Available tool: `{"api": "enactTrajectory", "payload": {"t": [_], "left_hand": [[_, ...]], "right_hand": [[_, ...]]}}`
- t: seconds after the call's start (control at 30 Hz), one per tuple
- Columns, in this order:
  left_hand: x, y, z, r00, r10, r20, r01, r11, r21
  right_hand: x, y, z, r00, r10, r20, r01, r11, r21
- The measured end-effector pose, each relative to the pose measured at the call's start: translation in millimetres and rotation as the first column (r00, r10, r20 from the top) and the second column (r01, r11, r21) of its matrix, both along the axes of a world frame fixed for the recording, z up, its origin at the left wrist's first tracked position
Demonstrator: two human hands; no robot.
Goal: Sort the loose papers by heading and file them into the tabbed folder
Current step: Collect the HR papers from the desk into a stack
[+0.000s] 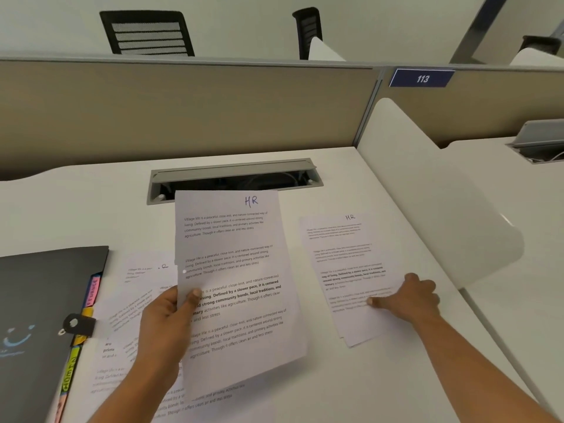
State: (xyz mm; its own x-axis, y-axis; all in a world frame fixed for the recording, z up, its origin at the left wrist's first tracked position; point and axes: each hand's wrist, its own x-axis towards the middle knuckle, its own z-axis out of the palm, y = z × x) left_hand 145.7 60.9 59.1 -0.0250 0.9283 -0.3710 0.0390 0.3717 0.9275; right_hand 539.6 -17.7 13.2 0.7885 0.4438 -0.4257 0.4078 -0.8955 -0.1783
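Two sheets headed "HR" are in play: the left hand (166,319) pinches one HR sheet (235,288) by its left edge, thumb on the print, holding it tilted above the tabletop (305,386), while the right hand (409,296) presses flat, fingers spread, on a second HR sheet (345,257) lying well to the right. Loose papers (128,315) lie under the left hand, just beside the dark tabbed folder (39,300), closed at the left edge

The left hand (166,323) and the right hand (410,296) are both bare, with no rings, watch or gloves, and the forearms carry no sleeves in view.
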Motion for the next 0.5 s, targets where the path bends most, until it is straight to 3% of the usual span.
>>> {"api": "enactTrajectory", "payload": {"t": [0.1,0.3,0.5], "left_hand": [[-4.2,-0.9,-1.9,1.0,0.007,0.003,-0.007,1.0,-0.01],[-17.2,-2.8,-4.0,0.999,0.028,-0.035,-0.028,1.0,-0.004],[-23.6,-2.7,-7.1,0.998,0.042,-0.049,-0.043,0.999,-0.008]], "right_hand": [[-4.7,4.4,-5.5,0.994,-0.074,-0.076,0.082,0.992,0.099],[-2.7,1.2,4.6,0.988,-0.154,0.003,0.154,0.987,-0.043],[7.4,-6.7,5.7,0.989,-0.121,-0.081,0.127,0.989,0.072]]}}
